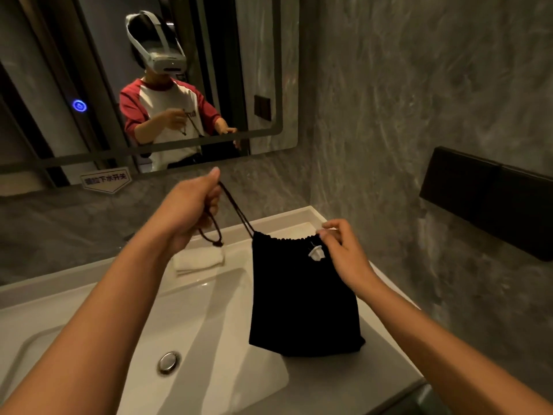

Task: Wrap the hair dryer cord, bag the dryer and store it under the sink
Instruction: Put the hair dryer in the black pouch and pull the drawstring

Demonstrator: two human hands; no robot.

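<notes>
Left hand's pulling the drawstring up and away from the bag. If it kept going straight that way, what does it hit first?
Probably the grey wall strip below the mirror. The left hand points up and back from the black bag, with nothing visible between. One view, so depth is uncertain.

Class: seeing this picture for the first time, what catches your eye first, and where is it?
The black bag stands out at centre, over the white sink's right edge. The left hand pulls its drawstring up and left; the right hand pinches the gathered top.
</notes>
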